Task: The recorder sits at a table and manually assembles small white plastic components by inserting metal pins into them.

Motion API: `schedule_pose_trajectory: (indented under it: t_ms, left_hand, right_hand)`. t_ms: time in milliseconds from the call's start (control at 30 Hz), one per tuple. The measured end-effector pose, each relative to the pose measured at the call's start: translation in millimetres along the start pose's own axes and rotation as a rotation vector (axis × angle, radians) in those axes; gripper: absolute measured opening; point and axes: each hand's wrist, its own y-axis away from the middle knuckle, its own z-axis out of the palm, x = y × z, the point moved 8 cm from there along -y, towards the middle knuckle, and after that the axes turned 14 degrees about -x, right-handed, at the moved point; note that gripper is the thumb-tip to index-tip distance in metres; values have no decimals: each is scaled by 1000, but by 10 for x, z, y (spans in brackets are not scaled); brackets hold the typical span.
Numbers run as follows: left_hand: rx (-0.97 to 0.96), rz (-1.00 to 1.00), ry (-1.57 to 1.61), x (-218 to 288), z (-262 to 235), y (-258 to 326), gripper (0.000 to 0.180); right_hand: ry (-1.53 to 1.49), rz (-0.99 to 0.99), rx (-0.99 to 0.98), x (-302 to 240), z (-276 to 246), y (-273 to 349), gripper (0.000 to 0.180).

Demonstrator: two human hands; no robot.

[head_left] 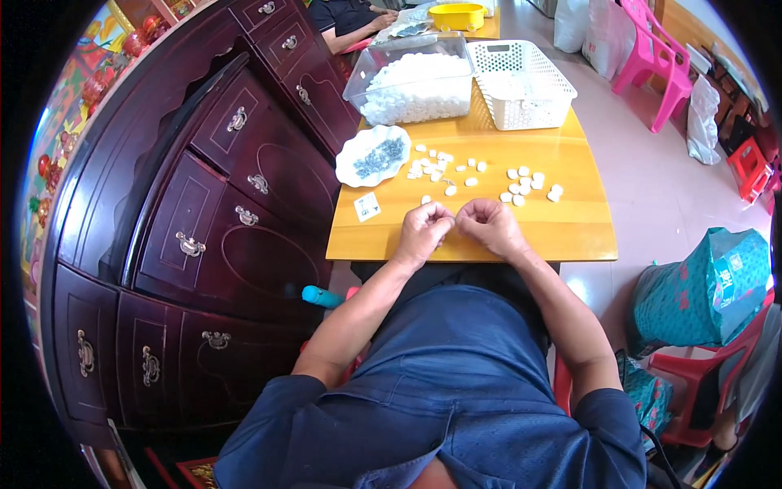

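Note:
Over the near part of the yellow wooden table, my left hand and my right hand are almost touching. Both pinch thumb against forefinger; what lies between the fingertips is too small to make out. Just beyond them are small round white pieces: a loose group ahead of my left hand and another group ahead of my right. One white piece lies right by my left fingers. To the left stands a scalloped white dish holding small dark bluish-grey parts.
A clear plastic bin heaped with white pieces and a white perforated basket stand at the table's far end. A square white card lies left. Dark wooden cabinets border the left side. Another person sits beyond; a teal bag stands right.

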Motion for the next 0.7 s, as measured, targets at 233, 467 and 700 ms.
schedule_pose_trajectory:
  t_ms: [233, 467, 700]
  left_hand:
    - [11, 78, -4, 162, 27, -7, 3]
    - [36, 208, -119, 196, -6, -12, 5]
    - [61, 196, -102, 151, 8, 16, 5]
  right_hand:
    - [-404, 112, -11, -27, 33, 47, 11]
    - [-556, 172, -38, 18, 113, 38, 9]
    - [-649, 165, -6, 44, 142, 40, 11]
